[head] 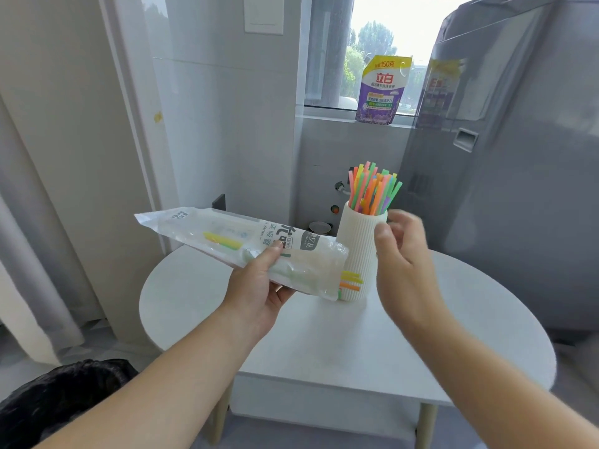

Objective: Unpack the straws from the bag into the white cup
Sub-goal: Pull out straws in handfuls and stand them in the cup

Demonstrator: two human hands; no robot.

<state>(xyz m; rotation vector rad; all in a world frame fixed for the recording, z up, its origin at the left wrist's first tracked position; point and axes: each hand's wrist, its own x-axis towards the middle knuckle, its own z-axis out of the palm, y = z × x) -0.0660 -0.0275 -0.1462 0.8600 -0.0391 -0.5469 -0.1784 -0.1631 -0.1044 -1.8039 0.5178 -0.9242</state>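
The person stands over a small round white table [324, 345] with both bare arms reaching out over it. The left hand [259, 286] grips a long clear plastic bag [201, 226] from below, thumb pressed on top near its middle, so the bag lies almost level above the table with its sealed end pointing off to the left. Its open end sits just beside the foot of the white cup [356, 254], and a few yellow, orange and green straw ends [351, 280] poke out there in front of the cup's ribbed wall. One yellow-green straw [223, 240] shows through the plastic further up the bag. The cup stands upright on the far part of the table, and a thick bunch of coloured straws [372, 189] rises out of its mouth, fanned a little to the right. The right hand [402, 264] hangs just beside the cup's right side, near the rim, somewhat blurred; its fingers are loosely curled and apart, and nothing shows between them. Behind, a purple detergent pouch [382, 92] stands on the window sill, a grey appliance [518, 157] fills the right side, and a crumpled black bag [64, 393] lies low on the left.
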